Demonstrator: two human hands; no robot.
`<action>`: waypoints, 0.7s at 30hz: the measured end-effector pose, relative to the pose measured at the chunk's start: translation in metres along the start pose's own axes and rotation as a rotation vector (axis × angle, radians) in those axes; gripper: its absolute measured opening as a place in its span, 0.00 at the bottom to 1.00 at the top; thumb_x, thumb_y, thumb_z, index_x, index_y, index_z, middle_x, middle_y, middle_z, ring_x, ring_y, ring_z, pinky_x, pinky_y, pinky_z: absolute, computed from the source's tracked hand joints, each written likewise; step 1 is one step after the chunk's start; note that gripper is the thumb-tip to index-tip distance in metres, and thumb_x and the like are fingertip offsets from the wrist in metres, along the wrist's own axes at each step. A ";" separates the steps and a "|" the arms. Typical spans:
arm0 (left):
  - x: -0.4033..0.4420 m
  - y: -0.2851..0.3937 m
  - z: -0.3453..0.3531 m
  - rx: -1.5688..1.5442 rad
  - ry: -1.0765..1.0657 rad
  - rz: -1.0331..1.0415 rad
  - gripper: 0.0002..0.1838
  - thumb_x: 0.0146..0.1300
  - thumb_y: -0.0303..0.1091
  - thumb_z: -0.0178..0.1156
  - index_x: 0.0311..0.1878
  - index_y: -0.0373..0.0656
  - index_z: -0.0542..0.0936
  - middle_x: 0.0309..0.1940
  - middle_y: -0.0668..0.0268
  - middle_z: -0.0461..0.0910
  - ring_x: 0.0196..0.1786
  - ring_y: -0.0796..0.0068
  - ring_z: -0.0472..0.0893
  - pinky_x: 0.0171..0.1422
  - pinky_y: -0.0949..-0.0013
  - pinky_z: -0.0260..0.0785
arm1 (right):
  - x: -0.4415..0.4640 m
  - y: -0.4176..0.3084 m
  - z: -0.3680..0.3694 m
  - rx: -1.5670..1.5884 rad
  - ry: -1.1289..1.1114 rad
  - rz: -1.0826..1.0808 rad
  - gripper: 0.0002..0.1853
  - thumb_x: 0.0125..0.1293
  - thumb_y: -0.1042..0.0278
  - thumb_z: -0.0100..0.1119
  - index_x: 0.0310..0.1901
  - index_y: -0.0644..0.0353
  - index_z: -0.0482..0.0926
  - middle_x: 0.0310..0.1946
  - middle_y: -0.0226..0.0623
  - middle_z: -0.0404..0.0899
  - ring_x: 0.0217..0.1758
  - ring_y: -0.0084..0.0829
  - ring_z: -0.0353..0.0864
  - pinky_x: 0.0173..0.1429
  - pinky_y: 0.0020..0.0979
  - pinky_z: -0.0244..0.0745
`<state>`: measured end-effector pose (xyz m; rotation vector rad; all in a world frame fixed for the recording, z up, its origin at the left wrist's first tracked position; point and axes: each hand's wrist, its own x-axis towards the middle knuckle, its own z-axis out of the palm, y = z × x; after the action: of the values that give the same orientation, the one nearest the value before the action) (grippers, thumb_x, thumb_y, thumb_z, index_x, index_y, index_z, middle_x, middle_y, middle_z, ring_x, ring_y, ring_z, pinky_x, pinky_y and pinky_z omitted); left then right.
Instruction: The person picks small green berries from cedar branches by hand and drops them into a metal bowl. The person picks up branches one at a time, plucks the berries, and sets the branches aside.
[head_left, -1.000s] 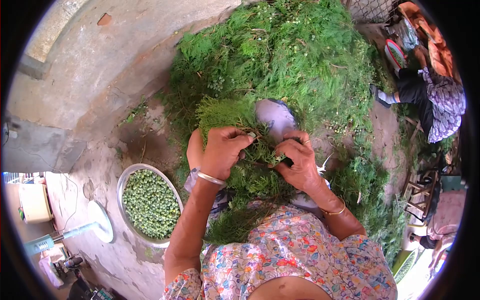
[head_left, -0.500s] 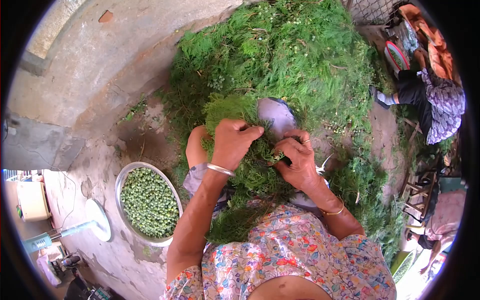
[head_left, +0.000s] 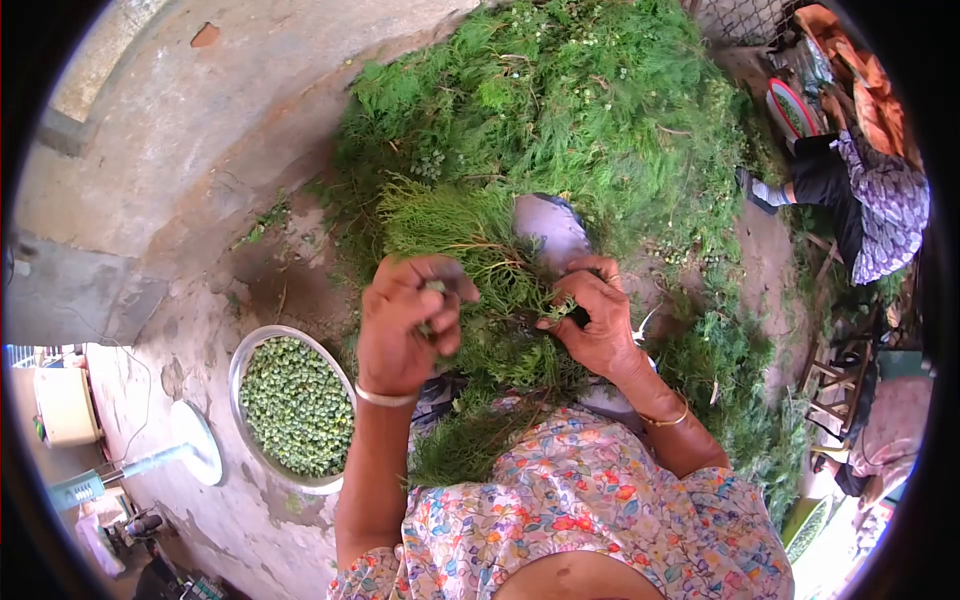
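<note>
A leafy evergreen branch [head_left: 490, 255] lies across my lap, its fronds fanned out to the upper left. My right hand [head_left: 598, 318] pinches its stem end, with small green tips poking out by the thumb. My left hand [head_left: 408, 325] is raised left of the branch, apart from it, with fingers curled and somewhat blurred. A bit of green, seemingly a small green cone, shows between its thumb and fingers. More cut sprigs [head_left: 460, 445] rest on my lap. Down to the left, a metal basin [head_left: 240, 385] holds a heap of green cones [head_left: 298, 405].
A large pile of evergreen branches [head_left: 560, 110] spreads ahead, continuing down the right side [head_left: 730, 390]. A concrete wall [head_left: 230, 110] stands at the left. A white fan [head_left: 197, 442] is beyond the basin. Another person [head_left: 880, 210] sits at the right, near a red-rimmed basin [head_left: 793, 110].
My left hand has pulled away from the branch, moving left and slightly down toward the basin side. The branch's fronds show more openly. My right hand has barely moved.
</note>
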<state>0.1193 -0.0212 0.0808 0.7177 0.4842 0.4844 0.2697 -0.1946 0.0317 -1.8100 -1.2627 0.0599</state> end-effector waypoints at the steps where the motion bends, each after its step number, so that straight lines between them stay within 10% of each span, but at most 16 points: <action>1: -0.008 -0.004 0.000 0.100 -0.070 -0.036 0.11 0.53 0.29 0.63 0.39 0.33 0.79 0.27 0.58 0.79 0.23 0.80 0.72 0.21 0.77 0.64 | 0.000 0.001 0.000 -0.001 -0.002 0.002 0.18 0.38 0.73 0.76 0.32 0.58 0.76 0.34 0.34 0.77 0.51 0.42 0.72 0.55 0.40 0.67; 3: -0.015 -0.015 0.005 0.195 -0.134 -0.069 0.10 0.53 0.28 0.63 0.38 0.34 0.80 0.28 0.60 0.79 0.25 0.78 0.74 0.24 0.75 0.68 | -0.001 0.004 0.002 0.052 -0.007 -0.014 0.17 0.40 0.73 0.75 0.32 0.58 0.76 0.34 0.35 0.78 0.51 0.42 0.72 0.54 0.40 0.67; 8: -0.004 -0.055 0.010 1.351 -0.036 0.634 0.08 0.55 0.28 0.63 0.37 0.35 0.79 0.27 0.57 0.79 0.25 0.59 0.78 0.31 0.60 0.70 | 0.000 0.000 0.002 0.039 0.014 -0.019 0.16 0.42 0.74 0.74 0.32 0.60 0.76 0.34 0.37 0.78 0.51 0.43 0.72 0.53 0.41 0.68; 12: 0.006 -0.058 0.015 1.523 -0.037 0.691 0.10 0.52 0.32 0.66 0.31 0.37 0.77 0.26 0.54 0.77 0.26 0.52 0.77 0.29 0.56 0.68 | 0.000 -0.003 0.001 0.019 0.012 -0.019 0.15 0.43 0.75 0.73 0.33 0.60 0.76 0.34 0.39 0.78 0.50 0.44 0.72 0.53 0.42 0.68; 16: 0.012 -0.060 0.015 1.633 -0.048 0.631 0.10 0.51 0.33 0.66 0.27 0.38 0.76 0.24 0.54 0.77 0.25 0.50 0.77 0.27 0.56 0.67 | 0.001 -0.004 0.000 -0.004 -0.007 -0.030 0.15 0.43 0.76 0.73 0.33 0.61 0.76 0.34 0.39 0.78 0.50 0.45 0.72 0.53 0.42 0.68; 21: 0.009 -0.062 0.009 0.870 0.091 0.435 0.08 0.56 0.26 0.65 0.25 0.35 0.77 0.15 0.70 0.71 0.19 0.76 0.70 0.23 0.73 0.60 | -0.001 0.001 0.001 -0.031 0.011 -0.018 0.16 0.43 0.77 0.72 0.34 0.61 0.75 0.34 0.40 0.77 0.51 0.45 0.72 0.52 0.42 0.68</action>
<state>0.1471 -0.0617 0.0403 1.6634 0.6293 0.7198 0.2697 -0.1945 0.0302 -1.8227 -1.2783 0.0203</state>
